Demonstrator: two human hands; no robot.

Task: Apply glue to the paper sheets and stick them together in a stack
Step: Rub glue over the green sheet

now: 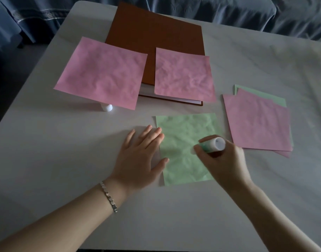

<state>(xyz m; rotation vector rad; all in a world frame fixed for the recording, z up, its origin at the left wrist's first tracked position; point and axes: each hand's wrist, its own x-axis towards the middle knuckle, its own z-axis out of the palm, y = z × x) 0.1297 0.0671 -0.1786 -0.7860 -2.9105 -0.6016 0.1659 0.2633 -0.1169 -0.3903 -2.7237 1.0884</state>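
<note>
A crumpled green paper sheet [185, 135] lies flat on the white table [65, 142] in front of me. My left hand [139, 157] rests flat with straight fingers on the sheet's left edge. My right hand [223, 160] grips a glue stick [213, 144], tilted, its lower end down over the green sheet; the tip is hidden by my fingers. Two pink sheets lie further back: one [103, 73] at the left, one [183, 75] on the brown book. A stack of pink and green sheets [258, 120] lies at the right.
A brown hardcover book [156, 33] lies at the back of the table. A small white cap [107, 107] stands under the left pink sheet's front edge. Blue-grey fabric [228, 10] lies behind the table.
</note>
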